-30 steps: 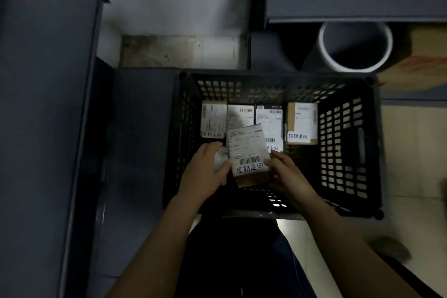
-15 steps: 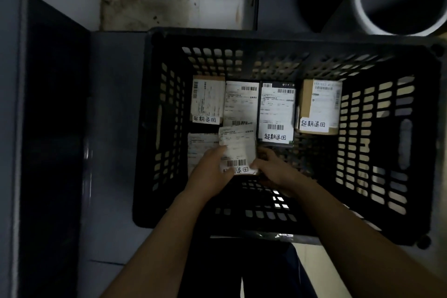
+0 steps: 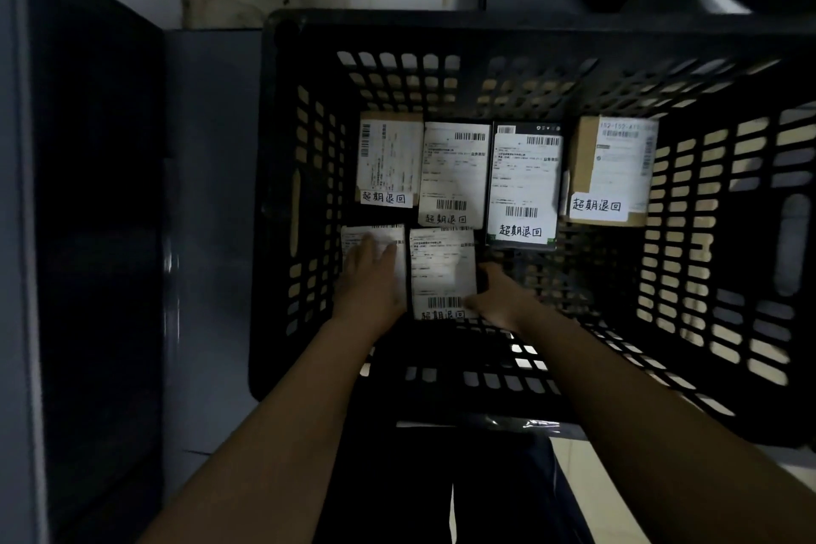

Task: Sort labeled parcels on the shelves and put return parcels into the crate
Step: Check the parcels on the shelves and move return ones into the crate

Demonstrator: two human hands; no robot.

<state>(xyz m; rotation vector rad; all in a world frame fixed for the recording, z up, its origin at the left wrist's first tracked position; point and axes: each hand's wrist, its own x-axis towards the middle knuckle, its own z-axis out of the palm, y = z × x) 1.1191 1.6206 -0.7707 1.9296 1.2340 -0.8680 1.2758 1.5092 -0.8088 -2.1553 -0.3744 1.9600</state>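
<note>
View from above into a black slotted crate (image 3: pixel 441 24) on the floor, where return parcels lie label-up. A back row of parcels (image 3: pixel 455 172), four side by side, fills the far end. Two more begin a second row nearer the person. The step in hand appears to be seating the front-middle parcel (image 3: pixel 441 269) flat beside the front-left parcel (image 3: pixel 357 234). To do it well, keep the edges square to the neighbours, keep the handwritten return note (image 3: pixel 443 314) facing up, and let go only once the parcel lies flat on the crate bottom. The left hand (image 3: pixel 371 278) rests on the front-left parcel, its fingers (image 3: pixel 375 245) straight and close together, pressing it down. The right hand (image 3: pixel 503 296) touches the right edge and lower corner of the front-middle parcel. In the dim light I cannot tell whether its fingers pinch that edge or only nudge it.
</note>
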